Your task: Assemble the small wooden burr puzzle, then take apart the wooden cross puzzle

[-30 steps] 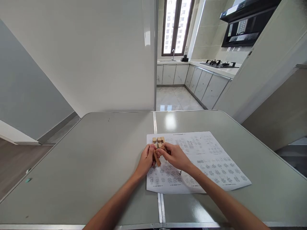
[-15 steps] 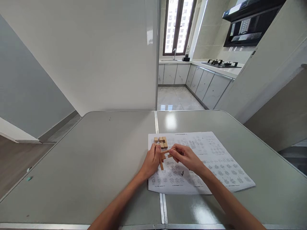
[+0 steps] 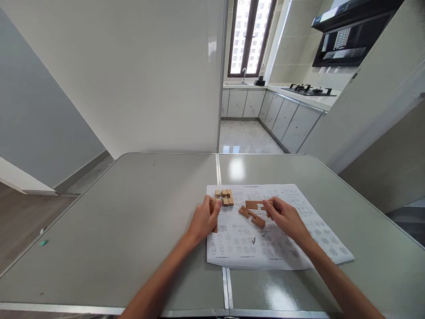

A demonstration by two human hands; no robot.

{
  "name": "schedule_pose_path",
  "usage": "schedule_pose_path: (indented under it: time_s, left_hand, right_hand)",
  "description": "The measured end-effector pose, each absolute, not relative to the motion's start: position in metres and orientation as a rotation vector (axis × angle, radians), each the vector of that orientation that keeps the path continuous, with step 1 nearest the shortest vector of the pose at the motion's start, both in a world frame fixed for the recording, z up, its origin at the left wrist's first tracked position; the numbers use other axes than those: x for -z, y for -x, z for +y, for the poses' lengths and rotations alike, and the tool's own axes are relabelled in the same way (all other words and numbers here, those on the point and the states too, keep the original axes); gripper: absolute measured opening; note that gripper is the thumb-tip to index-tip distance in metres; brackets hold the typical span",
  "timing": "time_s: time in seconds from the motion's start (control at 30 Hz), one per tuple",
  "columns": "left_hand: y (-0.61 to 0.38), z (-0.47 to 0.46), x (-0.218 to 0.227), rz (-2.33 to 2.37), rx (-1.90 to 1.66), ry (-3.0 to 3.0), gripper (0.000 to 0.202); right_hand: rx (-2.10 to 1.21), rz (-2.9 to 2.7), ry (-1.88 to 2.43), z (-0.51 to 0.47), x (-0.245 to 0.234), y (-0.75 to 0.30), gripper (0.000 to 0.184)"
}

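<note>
A printed instruction sheet [image 3: 292,235] lies on the grey table [image 3: 133,221]. My left hand [image 3: 205,219] is curled round a wooden puzzle piece whose end shows under it at the sheet's left edge. My right hand [image 3: 285,215] pinches the end of a notched wooden bar [image 3: 254,204] that lies flat on the sheet. A second notched bar [image 3: 252,216] lies loose between my hands. A cluster of small wooden blocks [image 3: 225,196] sits just beyond my left hand.
The table has a seam [image 3: 217,170] down its middle and metal edges. A white wall stands behind it on the left. Past the table on the right a kitchen opens with cabinets [image 3: 285,122], a stove and a window.
My hands have pulled apart. The wooden pieces they held together have separated: two bars now lie on the sheet, and my right hand has moved right with one of them.
</note>
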State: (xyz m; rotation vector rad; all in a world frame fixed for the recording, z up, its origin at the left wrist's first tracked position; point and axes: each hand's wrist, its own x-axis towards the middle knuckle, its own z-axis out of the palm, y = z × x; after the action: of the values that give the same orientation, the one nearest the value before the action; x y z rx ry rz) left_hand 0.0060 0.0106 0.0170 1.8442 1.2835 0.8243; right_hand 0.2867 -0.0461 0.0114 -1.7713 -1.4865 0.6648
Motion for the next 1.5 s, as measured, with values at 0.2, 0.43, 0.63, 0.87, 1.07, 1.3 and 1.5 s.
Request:
schedule_pose_path:
  time_s: [0.2, 0.43, 0.63, 0.87, 1.07, 1.3, 1.5]
  left_hand:
    - [-0.014, 0.003, -0.009, 1.487, -0.543, -2.147, 0.027]
    - [-0.013, 0.001, -0.008, 1.565, -0.558, -2.235, 0.024]
    - [-0.012, -0.002, -0.007, 1.546, -0.515, -2.315, 0.023]
    - [-0.012, -0.005, -0.002, 1.547, -0.496, -2.363, 0.021]
    - [-0.005, -0.011, -0.01, 1.524, -0.546, -2.318, 0.02]
    - [0.035, -0.073, -0.018, 1.515, -0.674, -2.112, 0.027]
    - [0.064, -0.129, -0.009, 1.487, -0.608, -1.996, 0.028]
  right_hand:
    - [-0.58, -1.526, 1.943, -0.059, 0.009, -0.298, 0.047]
    - [-0.432, -1.708, 1.954, -0.07, 0.011, -0.276, 0.039]
    - [-0.273, -1.863, 1.91, -0.077, 0.017, -0.243, 0.039]
    - [-0.227, -1.996, 1.785, -0.08, 0.014, -0.204, 0.034]
    - [-0.367, -1.891, 1.683, -0.089, 0.009, -0.197, 0.032]
    - [-0.682, -1.62, 1.517, -0.138, 0.005, -0.214, 0.031]
    - [-0.844, -1.517, 1.552, -0.172, 0.01, -0.213, 0.032]
